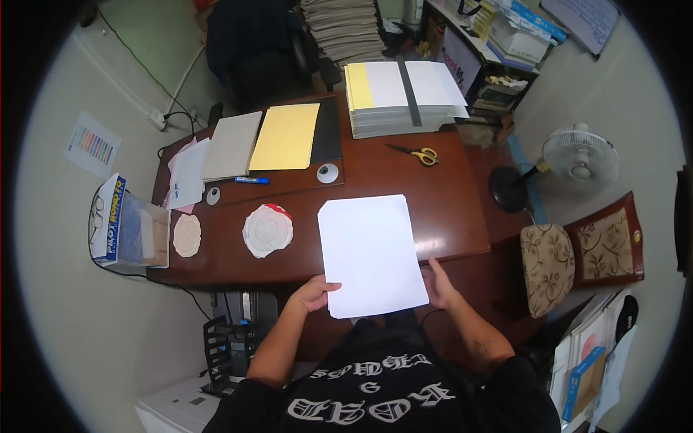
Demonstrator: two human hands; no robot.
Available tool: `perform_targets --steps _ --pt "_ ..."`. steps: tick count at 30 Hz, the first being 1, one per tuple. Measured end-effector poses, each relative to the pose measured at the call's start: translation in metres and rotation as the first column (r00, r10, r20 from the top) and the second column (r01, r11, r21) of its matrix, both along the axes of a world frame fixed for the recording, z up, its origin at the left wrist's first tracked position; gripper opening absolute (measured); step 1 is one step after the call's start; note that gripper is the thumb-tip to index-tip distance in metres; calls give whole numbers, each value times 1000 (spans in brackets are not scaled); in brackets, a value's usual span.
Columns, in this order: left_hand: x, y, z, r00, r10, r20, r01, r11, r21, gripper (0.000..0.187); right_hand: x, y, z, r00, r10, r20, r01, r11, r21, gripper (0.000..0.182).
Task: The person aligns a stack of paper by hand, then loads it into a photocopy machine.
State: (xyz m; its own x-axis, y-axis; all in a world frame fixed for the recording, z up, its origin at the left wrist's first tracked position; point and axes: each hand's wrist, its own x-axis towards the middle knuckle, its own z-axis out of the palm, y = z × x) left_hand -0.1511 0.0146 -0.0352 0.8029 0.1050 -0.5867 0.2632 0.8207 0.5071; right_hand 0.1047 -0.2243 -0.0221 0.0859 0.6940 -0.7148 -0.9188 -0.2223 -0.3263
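A stack of white paper lies across the table's front edge, its lower part reaching out toward my body. My left hand grips its lower left edge, thumb on top and fingers underneath. On the opposite side, my right hand holds the right edge, with the thumb raised beside the paper and the other fingers partly hidden by it. The sheets' edges look slightly uneven at the upper left corner. Beyond the stack, yellow-handled scissors rest on the brown table.
A tall paper pile with a dark strip across it stands at the back. Yellow sheets, a grey board, a blue marker and a round white piece lie leftward. A fan and chair stand right.
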Motion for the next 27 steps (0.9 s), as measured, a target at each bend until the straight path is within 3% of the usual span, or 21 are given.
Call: perform_targets --steps 2,3,4,6,7,10,12,14,15,16,18,20,21,24,27 --pt "14 -12 7 993 13 -117 -8 999 43 47 -23 31 -12 975 3 222 -20 997 72 74" --pt "27 -23 7 975 47 -216 5 972 234 52 -29 41 3 901 222 374 -170 971 -167 58" --pt "41 -36 23 943 162 -291 -18 897 441 51 -35 43 9 814 297 499 -226 954 -199 53" --pt "53 -41 23 931 168 -324 99 739 667 46 -36 49 19 563 413 716 -307 909 -282 46" --pt "54 -40 28 949 185 -254 44 722 691 44 -37 55 26 506 406 761 -201 914 -353 45" --pt "58 -27 52 972 230 -47 -119 656 745 40 -14 56 57 666 207 717 -201 975 -95 46" --pt "64 -14 66 965 253 65 -212 613 761 41 -3 60 49 536 73 841 -196 980 40 44" --pt "74 1 67 938 252 237 -332 470 818 44 7 70 47 413 -90 906 -159 973 169 43" --pt "82 9 71 924 269 272 -366 419 831 45 16 76 43 372 -123 920 -139 973 186 42" --pt "89 17 77 909 285 304 -397 369 840 47 18 88 46 394 -265 880 -22 954 297 44" --pt "104 33 85 917 283 280 -385 452 805 50 30 105 57 515 -285 809 35 949 313 47" --pt "115 43 80 939 263 221 -336 573 747 49 36 111 42 505 -228 833 -8 963 268 50" --pt "117 43 63 931 280 235 -357 553 753 49 40 114 37 496 -202 844 -27 968 248 51" --pt "122 32 76 859 372 351 -491 407 770 40 39 115 37 403 -287 869 -41 943 330 53" --pt "115 33 79 900 283 331 -428 428 796 49 42 111 40 388 -300 872 -94 928 361 58"
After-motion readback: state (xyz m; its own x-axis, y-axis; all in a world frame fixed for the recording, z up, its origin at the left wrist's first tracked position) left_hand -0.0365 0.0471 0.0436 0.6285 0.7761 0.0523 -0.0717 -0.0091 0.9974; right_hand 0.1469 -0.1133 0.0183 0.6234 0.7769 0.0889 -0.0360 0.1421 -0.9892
